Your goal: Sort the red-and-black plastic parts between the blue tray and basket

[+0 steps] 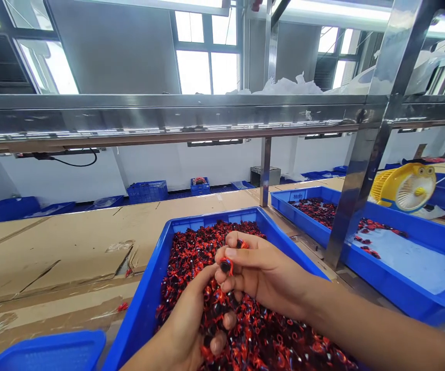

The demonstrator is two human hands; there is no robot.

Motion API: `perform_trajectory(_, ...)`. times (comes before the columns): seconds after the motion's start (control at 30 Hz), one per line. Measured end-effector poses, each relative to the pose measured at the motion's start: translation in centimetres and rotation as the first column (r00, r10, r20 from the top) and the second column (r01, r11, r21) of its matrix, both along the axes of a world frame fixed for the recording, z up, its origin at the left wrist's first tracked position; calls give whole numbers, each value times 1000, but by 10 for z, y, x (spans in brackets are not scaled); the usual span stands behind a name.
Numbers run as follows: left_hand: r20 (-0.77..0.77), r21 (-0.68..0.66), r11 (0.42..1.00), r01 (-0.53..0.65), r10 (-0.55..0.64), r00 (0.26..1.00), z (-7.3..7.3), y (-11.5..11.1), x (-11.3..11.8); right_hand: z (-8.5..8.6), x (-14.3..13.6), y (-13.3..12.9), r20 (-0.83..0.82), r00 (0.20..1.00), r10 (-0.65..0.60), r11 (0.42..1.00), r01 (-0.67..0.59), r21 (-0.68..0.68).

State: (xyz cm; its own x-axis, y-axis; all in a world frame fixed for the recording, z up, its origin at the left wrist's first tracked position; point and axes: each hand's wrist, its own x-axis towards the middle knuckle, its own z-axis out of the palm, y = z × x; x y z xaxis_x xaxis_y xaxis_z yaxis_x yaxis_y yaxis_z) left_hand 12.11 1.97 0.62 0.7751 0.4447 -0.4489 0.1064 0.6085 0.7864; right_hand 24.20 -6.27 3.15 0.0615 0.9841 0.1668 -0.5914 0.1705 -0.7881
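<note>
Red-and-black parts [253, 330] fill our blue bin [145, 293] on the cardboard-covered tabletop [71, 242]. Our left hand [191, 330] cups a heap of them, fingers curled; our right hand [257, 273] pinches one part [226, 266] above it. Further right sits a second bin [411, 293].

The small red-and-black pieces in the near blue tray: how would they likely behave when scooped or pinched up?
Probably light: the left hand cups a loose heap of small red-and-black pieces with ease. Likely apt to tangle, since red loops interlock across the pile in the blue tray. Small enough to slip away, judging by the right hand pinching one at its fingertips.
</note>
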Motion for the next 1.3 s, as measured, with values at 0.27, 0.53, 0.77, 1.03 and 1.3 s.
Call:
perform_trajectory(0.27,15,11,999,33,-33,999,5,-1,0,-4,4,-1,21,999,45,999,-45,5)
perform_trajectory(0.53,130,-106,993,-41,55,990,-3,8,-2,7,4,-3,463,857,-226,956,286,-64)
perform_trajectory(0.77,199,-211,975,-72,115,973,3,9,-4,-1,-3,-2,936,-72,-346,831,440,341)
perform_trajectory(1.03,172,57,992,-116,104,980,2,4,-3,-1,-4,-4,986,-40,-160,871,464,160)
perform_trajectory(1.3,147,147,983,-115,93,985,4,6,-2,-1,-5,-2,966,180,-185,899,428,93)
